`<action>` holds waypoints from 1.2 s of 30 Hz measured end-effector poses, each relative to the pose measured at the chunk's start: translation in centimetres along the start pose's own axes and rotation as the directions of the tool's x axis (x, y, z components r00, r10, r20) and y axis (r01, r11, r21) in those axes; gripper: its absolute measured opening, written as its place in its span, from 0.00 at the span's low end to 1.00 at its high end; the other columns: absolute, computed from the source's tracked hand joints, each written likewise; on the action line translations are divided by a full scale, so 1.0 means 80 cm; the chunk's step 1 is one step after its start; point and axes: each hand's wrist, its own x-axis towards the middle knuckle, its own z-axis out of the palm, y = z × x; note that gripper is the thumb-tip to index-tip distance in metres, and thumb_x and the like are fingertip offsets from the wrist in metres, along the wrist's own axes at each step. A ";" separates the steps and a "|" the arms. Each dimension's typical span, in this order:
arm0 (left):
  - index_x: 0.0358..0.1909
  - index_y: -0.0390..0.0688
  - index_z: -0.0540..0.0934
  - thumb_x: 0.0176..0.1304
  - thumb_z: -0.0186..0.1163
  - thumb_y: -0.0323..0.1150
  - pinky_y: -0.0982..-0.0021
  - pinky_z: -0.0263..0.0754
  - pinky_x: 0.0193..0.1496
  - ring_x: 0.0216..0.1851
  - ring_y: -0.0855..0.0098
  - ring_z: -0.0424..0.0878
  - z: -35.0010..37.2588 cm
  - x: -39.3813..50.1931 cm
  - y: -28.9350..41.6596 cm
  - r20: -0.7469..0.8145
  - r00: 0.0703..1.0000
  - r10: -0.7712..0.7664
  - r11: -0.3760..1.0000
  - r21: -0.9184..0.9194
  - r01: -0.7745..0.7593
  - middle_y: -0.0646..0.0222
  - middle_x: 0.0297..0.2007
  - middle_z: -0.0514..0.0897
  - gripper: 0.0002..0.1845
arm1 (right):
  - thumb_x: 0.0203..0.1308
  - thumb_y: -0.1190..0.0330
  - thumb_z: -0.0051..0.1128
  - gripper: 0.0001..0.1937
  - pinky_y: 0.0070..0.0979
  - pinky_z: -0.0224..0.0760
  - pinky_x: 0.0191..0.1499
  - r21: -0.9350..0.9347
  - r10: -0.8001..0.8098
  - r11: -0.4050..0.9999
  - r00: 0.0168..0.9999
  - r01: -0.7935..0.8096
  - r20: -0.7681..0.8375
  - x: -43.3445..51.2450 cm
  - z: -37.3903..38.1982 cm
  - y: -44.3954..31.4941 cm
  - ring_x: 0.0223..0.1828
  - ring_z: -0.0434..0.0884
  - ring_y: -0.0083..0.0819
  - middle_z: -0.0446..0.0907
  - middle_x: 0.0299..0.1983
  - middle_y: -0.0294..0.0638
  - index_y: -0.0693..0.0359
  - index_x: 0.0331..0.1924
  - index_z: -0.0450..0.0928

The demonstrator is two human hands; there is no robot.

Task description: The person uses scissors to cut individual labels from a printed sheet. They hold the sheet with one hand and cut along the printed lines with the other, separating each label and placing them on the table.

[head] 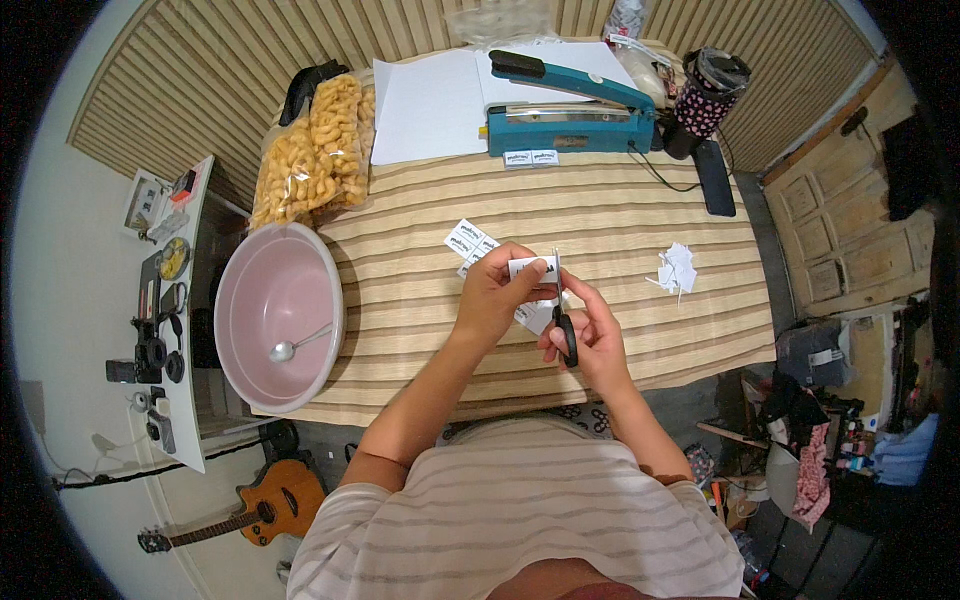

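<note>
Over the middle of the table, my left hand (491,296) pinches a small white printed label (524,270) between thumb and fingers. My right hand (598,339) holds scissors (567,339) by their black handles, the blades pointing away from me at the label's right edge. Whether the blades are apart is too small to tell. A sheet of printed labels (469,238) lies on the striped tablecloth beyond my left hand, partly covered by it. More label paper (534,319) rests below, between my two hands. To the right sits a small heap of white paper scraps (677,270).
A pink basin (262,300) holding a metal spoon (283,351) stands left. Behind it are clear bags of puffed snacks (315,154). At the back are a blue impulse sealer (570,124), cut label stacks (531,158), white paper (427,112), a patterned tumbler (705,101) and a phone (714,180).
</note>
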 end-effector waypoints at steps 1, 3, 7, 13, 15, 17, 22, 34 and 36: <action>0.34 0.36 0.73 0.63 0.55 0.29 0.72 0.82 0.41 0.35 0.72 0.82 0.000 0.001 0.000 0.001 1.000 0.000 1.000 -0.001 0.000 0.65 0.32 0.80 0.06 | 0.56 0.76 0.55 0.33 0.17 0.70 0.26 0.001 -0.010 1.000 1.000 0.010 -0.002 0.000 0.000 0.002 0.26 0.78 0.21 0.78 0.27 0.38 0.57 0.66 0.54; 0.34 0.36 0.73 0.63 0.55 0.29 0.72 0.82 0.40 0.34 0.73 0.82 -0.001 0.001 0.000 -0.001 1.000 -0.003 1.000 0.007 0.003 0.65 0.32 0.80 0.06 | 0.56 0.76 0.55 0.33 0.16 0.69 0.24 -0.019 -0.003 1.000 1.000 0.003 -0.011 0.000 0.000 0.002 0.25 0.77 0.20 0.78 0.26 0.37 0.56 0.66 0.54; 0.35 0.36 0.73 0.64 0.55 0.29 0.73 0.82 0.39 0.33 0.73 0.82 -0.001 0.004 -0.002 -0.024 1.000 -0.005 0.999 0.050 0.007 0.65 0.32 0.80 0.06 | 0.56 0.76 0.56 0.33 0.13 0.66 0.21 -0.039 0.026 0.999 0.999 -0.027 -0.029 0.002 -0.001 0.003 0.23 0.77 0.18 0.77 0.25 0.35 0.55 0.66 0.55; 0.36 0.36 0.74 0.63 0.56 0.31 0.76 0.79 0.34 0.31 0.75 0.81 -0.012 0.021 -0.029 -0.101 0.995 -0.024 0.998 0.058 0.030 0.66 0.29 0.80 0.08 | 0.60 0.77 0.48 0.30 0.13 0.66 0.22 -0.043 0.009 0.999 0.993 -0.014 -0.117 0.006 -0.015 0.035 0.23 0.77 0.19 0.78 0.26 0.37 0.53 0.67 0.53; 0.36 0.36 0.75 0.62 0.57 0.33 0.77 0.76 0.30 0.28 0.77 0.79 -0.023 0.032 -0.047 -0.127 0.992 -0.017 0.987 0.158 0.038 0.68 0.27 0.80 0.09 | 0.61 0.78 0.44 0.30 0.13 0.67 0.22 -0.018 0.020 1.000 0.969 -0.025 -0.248 0.010 -0.024 0.048 0.23 0.77 0.19 0.78 0.27 0.37 0.51 0.67 0.53; 0.35 0.37 0.77 0.60 0.60 0.35 0.79 0.72 0.27 0.24 0.80 0.76 -0.034 0.041 -0.065 -0.136 0.991 -0.005 0.944 0.326 0.050 0.71 0.23 0.79 0.10 | 0.62 0.78 0.41 0.29 0.13 0.68 0.22 0.041 0.067 0.998 0.903 -0.055 -0.423 0.014 -0.036 0.056 0.24 0.77 0.20 0.78 0.27 0.38 0.49 0.67 0.52; 0.39 0.35 0.79 0.59 0.60 0.36 0.80 0.68 0.24 0.21 0.82 0.73 -0.047 0.061 -0.086 -0.214 0.976 0.024 0.845 0.526 0.095 0.74 0.20 0.77 0.14 | 0.66 0.68 0.45 0.32 0.17 0.72 0.27 0.127 -0.001 0.986 0.761 0.110 -0.648 0.013 -0.080 0.068 0.30 0.78 0.25 0.76 0.35 0.42 0.42 0.69 0.42; 0.44 0.33 0.75 0.54 0.64 0.35 0.66 0.71 0.37 0.33 0.63 0.77 -0.094 0.079 -0.088 -0.190 0.830 0.524 0.514 0.848 -0.130 0.58 0.33 0.78 0.19 | 0.68 0.61 0.41 0.27 0.21 0.72 0.39 -0.007 -0.100 0.994 0.839 0.113 -0.535 0.020 -0.097 0.084 0.40 0.76 0.25 0.75 0.42 0.42 0.52 0.67 0.46; 0.45 0.34 0.73 0.51 0.66 0.40 0.62 0.69 0.45 0.42 0.58 0.73 -0.105 0.056 -0.076 -0.230 0.856 0.463 0.390 0.920 0.037 0.56 0.39 0.76 0.24 | 0.68 0.61 0.41 0.25 0.21 0.70 0.40 -0.048 -0.120 0.993 0.869 0.111 -0.480 0.023 -0.095 0.089 0.40 0.75 0.24 0.75 0.43 0.42 0.55 0.66 0.51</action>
